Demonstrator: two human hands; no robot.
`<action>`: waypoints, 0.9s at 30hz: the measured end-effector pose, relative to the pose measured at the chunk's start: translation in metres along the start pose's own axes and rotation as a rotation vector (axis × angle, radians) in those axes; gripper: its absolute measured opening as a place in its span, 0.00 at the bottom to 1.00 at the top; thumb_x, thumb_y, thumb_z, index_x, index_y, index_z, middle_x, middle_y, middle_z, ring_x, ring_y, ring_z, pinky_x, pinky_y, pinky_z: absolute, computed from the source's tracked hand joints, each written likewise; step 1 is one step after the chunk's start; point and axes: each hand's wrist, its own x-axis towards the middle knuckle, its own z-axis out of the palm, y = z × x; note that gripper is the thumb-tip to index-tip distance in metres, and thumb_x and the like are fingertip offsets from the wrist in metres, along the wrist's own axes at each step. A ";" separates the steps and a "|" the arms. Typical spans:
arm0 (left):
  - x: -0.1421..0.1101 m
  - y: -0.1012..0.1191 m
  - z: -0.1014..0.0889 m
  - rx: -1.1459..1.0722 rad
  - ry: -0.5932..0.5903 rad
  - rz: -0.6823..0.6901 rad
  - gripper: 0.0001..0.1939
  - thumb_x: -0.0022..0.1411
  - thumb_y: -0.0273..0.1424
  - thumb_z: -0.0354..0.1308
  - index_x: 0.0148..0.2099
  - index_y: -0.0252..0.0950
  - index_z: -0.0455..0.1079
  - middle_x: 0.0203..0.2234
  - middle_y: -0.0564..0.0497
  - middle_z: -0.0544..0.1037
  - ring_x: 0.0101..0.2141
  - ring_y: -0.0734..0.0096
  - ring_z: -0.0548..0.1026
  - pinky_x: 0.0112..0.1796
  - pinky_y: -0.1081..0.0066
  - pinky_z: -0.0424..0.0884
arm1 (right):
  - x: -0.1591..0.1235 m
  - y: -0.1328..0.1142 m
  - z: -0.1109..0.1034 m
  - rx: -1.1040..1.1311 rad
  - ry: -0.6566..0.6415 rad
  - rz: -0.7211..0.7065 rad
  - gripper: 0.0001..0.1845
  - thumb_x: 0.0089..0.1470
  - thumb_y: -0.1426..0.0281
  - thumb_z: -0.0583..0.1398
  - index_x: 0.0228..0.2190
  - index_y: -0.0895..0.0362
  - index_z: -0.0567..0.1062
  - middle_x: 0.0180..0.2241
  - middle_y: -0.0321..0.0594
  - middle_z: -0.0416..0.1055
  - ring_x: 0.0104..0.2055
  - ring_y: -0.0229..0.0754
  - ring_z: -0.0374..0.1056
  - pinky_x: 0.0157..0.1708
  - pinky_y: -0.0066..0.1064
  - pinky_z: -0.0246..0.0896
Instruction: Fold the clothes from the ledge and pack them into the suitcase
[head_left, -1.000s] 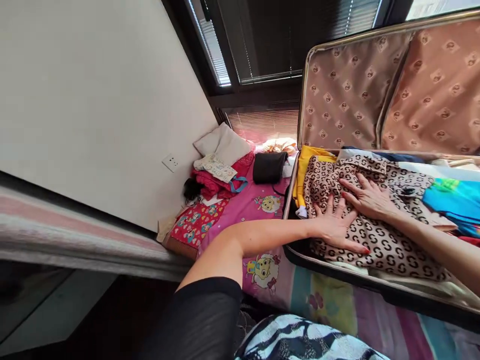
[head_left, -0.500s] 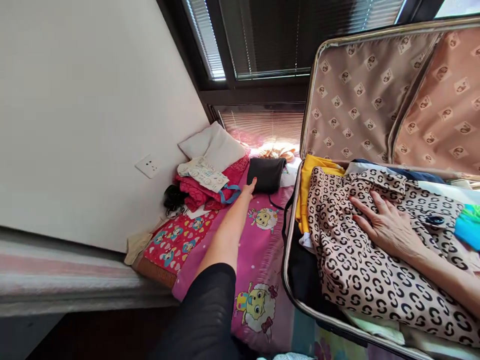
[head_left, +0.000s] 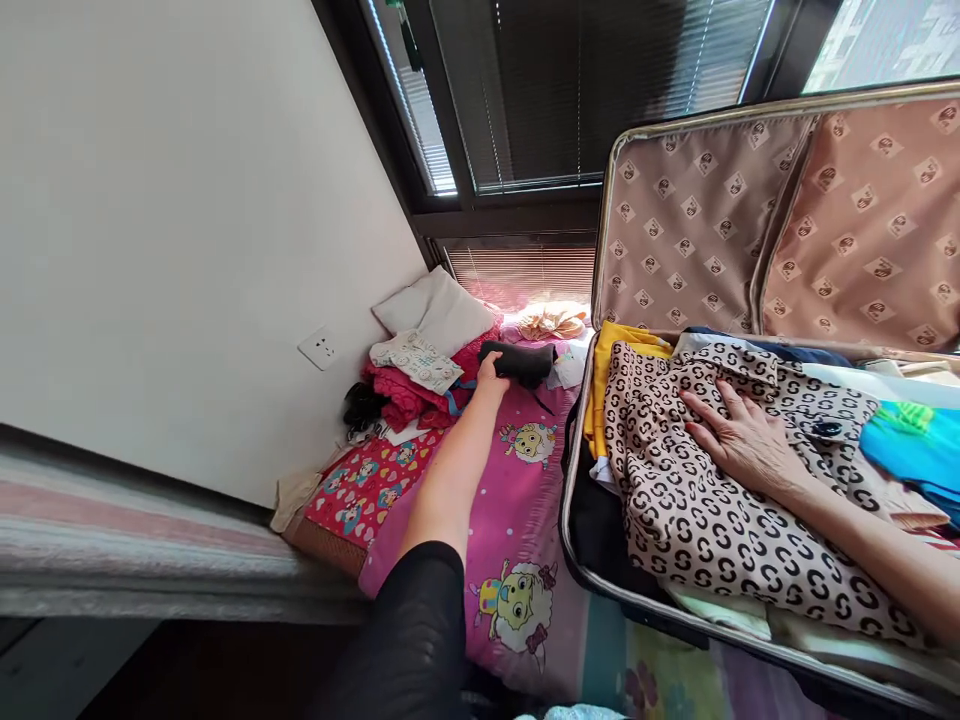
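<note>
My left hand, at the end of an outstretched arm, is closed on the left end of a small black bag with a thin dark strap. The bag is tipped so that its narrow side faces me, just over the pink cartoon-print bedding. Over in the open suitcase, my right hand lies flat with its fingers spread on a beige garment with a black pattern. Yellow cloth and bright blue cloth show around that garment.
Left of the bag lie a pale pillow, a light printed cloth and red clothing. A tan ruffled item sits by the window blinds. The wall has a socket. The suitcase's raised lid stands at the back right.
The black bag has been tilted and lifted a little by my left hand, uncovering more of the tan ruffled item behind it. My right hand keeps its place on the garment. The view has shifted slightly.
</note>
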 end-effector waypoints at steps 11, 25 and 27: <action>-0.194 0.108 0.088 -0.022 -0.451 0.417 0.21 0.69 0.38 0.61 0.61 0.37 0.74 0.51 0.47 0.84 0.60 0.57 0.78 0.59 0.59 0.77 | 0.008 -0.007 -0.046 0.292 -0.088 0.065 0.43 0.66 0.38 0.44 0.72 0.41 0.66 0.77 0.48 0.51 0.76 0.74 0.49 0.67 0.75 0.50; -0.423 -0.160 0.193 0.327 -1.054 0.140 0.20 0.80 0.36 0.49 0.68 0.37 0.67 0.62 0.45 0.76 0.66 0.59 0.72 0.60 0.57 0.76 | -0.067 0.134 -0.233 1.224 0.259 0.331 0.30 0.71 0.66 0.55 0.69 0.62 0.60 0.56 0.43 0.79 0.54 0.42 0.75 0.64 0.44 0.69; -0.435 -0.180 0.183 0.428 -1.065 -0.059 0.19 0.79 0.38 0.51 0.66 0.39 0.67 0.63 0.44 0.76 0.63 0.60 0.75 0.59 0.59 0.78 | -0.079 0.166 -0.212 1.147 0.197 0.337 0.32 0.71 0.64 0.53 0.71 0.64 0.59 0.58 0.48 0.78 0.55 0.47 0.75 0.61 0.46 0.72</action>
